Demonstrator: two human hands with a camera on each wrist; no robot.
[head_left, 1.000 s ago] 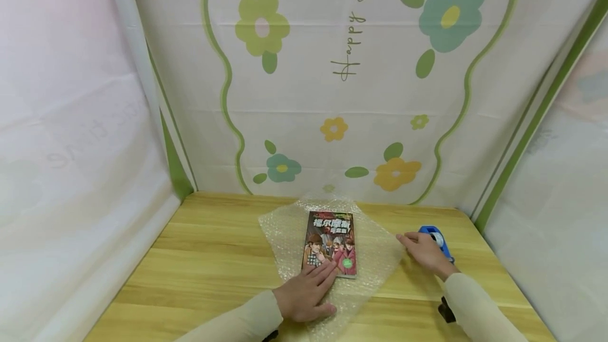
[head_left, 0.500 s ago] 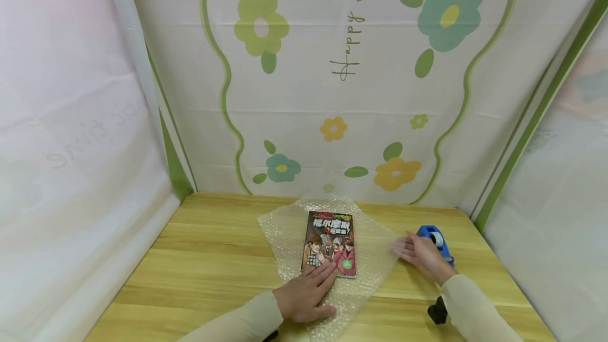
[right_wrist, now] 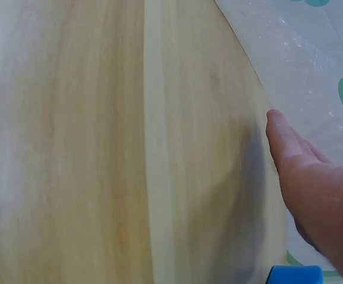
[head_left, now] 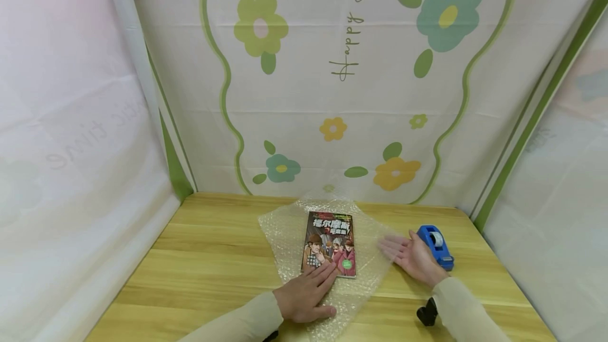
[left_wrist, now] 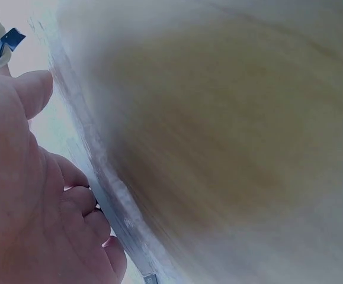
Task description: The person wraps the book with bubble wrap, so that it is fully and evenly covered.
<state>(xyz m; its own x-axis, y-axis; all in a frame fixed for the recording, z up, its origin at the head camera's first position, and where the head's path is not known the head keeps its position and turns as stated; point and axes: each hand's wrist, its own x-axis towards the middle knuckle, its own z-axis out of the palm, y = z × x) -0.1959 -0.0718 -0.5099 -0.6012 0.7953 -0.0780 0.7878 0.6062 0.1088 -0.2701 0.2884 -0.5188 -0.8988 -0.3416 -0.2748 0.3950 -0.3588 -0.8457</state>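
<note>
A paperback book with a dark illustrated cover lies face up on a sheet of bubble wrap. My left hand rests across the book's lower edge, fingers straight, thumb over the wrap below. The left wrist view shows that hand from the palm side, beside the book's edge. At the wrap's right corner is my right hand, fingers extended and palm turned inward; its fingertips are blurred. In the right wrist view this hand meets the wrap's edge; whether its fingers lie under the wrap I cannot tell.
A blue tape dispenser stands on the wooden table, just right of my right hand. Floral cloth hangs behind the table, with white cloth panels on both sides.
My right hand has moved left from the wrap's right corner, its fingers opening out and the palm turning inward. The left hand, book and dispenser have stayed put.
</note>
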